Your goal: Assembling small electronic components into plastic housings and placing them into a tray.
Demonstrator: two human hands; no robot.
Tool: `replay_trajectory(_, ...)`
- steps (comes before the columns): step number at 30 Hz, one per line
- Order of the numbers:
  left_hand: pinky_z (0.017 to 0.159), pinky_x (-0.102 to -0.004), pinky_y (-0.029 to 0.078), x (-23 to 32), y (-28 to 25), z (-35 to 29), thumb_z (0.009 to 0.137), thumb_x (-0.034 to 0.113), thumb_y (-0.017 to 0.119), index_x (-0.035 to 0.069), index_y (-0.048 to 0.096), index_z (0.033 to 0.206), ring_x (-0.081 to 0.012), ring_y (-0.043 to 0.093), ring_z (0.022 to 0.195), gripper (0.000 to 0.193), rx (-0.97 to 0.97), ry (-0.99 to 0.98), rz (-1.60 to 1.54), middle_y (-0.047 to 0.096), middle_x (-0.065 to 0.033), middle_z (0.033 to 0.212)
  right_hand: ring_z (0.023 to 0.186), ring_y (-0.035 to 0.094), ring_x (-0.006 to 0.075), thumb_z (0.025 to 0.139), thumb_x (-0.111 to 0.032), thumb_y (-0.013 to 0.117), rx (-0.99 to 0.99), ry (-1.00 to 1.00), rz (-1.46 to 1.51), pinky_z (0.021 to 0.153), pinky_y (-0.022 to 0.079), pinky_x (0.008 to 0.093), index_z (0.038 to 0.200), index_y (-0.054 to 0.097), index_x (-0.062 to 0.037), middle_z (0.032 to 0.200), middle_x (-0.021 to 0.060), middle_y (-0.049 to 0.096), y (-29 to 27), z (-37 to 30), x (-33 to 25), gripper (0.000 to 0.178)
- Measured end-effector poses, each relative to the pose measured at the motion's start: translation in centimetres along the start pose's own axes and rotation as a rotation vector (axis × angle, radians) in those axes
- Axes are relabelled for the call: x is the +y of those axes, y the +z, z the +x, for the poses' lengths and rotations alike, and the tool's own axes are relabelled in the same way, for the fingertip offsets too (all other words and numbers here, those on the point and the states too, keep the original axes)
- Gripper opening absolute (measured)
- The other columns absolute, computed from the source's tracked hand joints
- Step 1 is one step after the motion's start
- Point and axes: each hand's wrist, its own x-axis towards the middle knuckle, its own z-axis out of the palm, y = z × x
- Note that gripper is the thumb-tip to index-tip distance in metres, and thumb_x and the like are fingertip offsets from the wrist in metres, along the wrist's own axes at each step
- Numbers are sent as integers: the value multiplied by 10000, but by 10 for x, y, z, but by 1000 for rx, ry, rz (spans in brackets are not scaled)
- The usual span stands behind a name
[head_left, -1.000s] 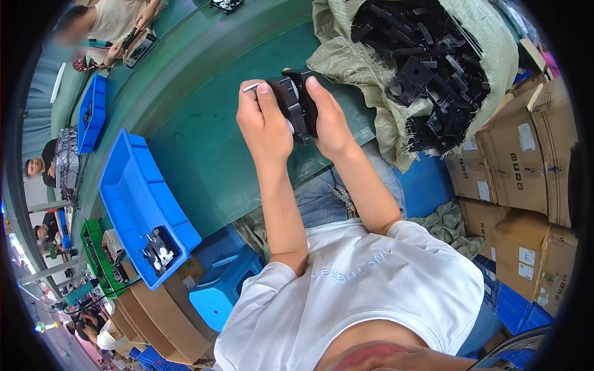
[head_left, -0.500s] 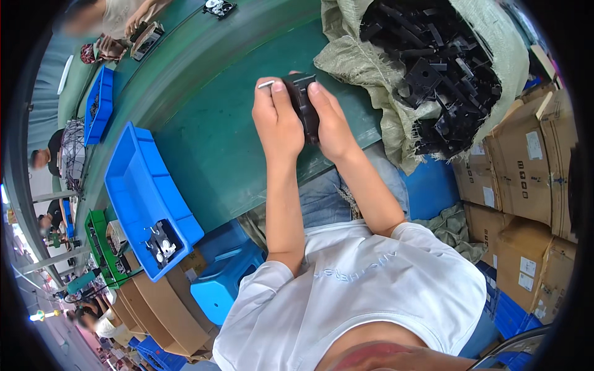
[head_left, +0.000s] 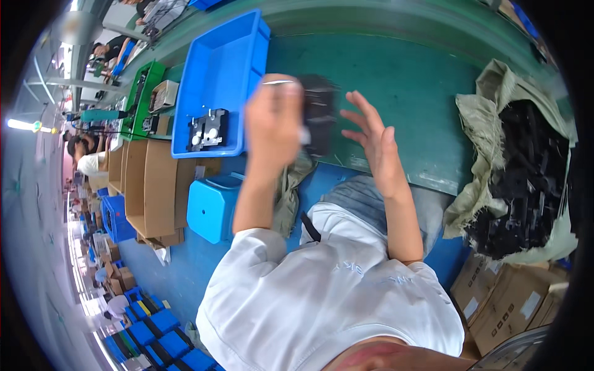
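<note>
Black assembly (head_left: 320, 114), just one, sits clamped in the left hand (head_left: 271, 127), the right hand (head_left: 380, 148) held with grip apart.

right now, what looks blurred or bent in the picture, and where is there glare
Head view: the bare left hand and the rectangular black part it holds are blurred; head view: the bare, open right hand looks crisper; head view: the far edge of the long green tabletop bows; head view: the elongated white lamp at far left glares.

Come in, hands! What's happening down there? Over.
Left hand gripping black part, both blurred. Right hand open, empty. Blue bin close on the left, black-and-white part inside.
</note>
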Motion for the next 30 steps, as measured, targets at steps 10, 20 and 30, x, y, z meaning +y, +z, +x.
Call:
replay_trajectory(10,681,-355,486,-133,-118,40,964,211,529,-35,639,973,-259,605,706,269,-88,-320,503,682,-132,825,1026,591,252,1026,-508,245,-220,148,-109,918,444,367,1290,551,65,1216,192,613,-28,17,-9,701)
replay_trajectory(20,646,-332,507,-137,-93,34,939,180,575,-54,656,967,-231,651,669,249,-442,-393,691,689,-147,797,924,588,215,1011,-301,331,-173,171,-44,880,459,327,1163,611,68,1044,169,659,-37,19,-14,487)
replay_trajectory(30,715,-382,527,-137,-100,44,905,212,618,-64,681,915,-334,648,719,283,-540,-385,642,707,-170,819,913,587,202,977,-199,412,-139,171,-69,865,467,319,1128,627,51,1004,151,662,-59,29,-16,362)
